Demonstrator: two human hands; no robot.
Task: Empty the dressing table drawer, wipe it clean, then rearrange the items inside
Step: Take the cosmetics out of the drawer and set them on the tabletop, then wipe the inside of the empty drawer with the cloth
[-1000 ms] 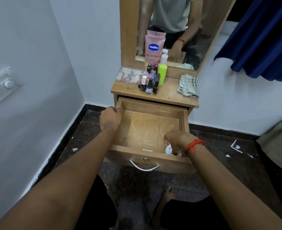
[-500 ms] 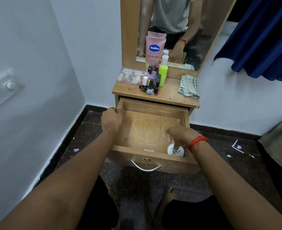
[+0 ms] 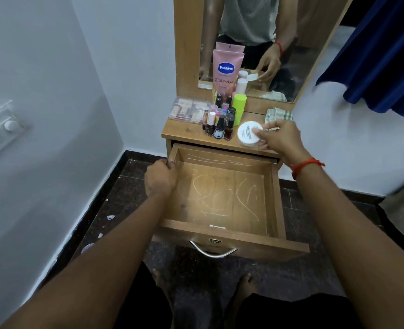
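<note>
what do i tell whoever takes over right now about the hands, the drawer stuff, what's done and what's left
Left hand grips the left wall of the open drawer.
Right hand holds the white jar at the front edge of the tabletop, right of the nail polish bottles; unclear whether it rests there.
Pink tube and clear case stand on the tabletop; checked cloth lies back right.
Done: drawer looks emptied; white scribbles mark its floor.
Left: release jar, wipe drawer, put items back.

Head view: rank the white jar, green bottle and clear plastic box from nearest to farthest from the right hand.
1. White jar, pinched in the right hand.
2. Green bottle, behind the jar, slightly left.
3. Clear plastic box, farthest left of the three.
</note>
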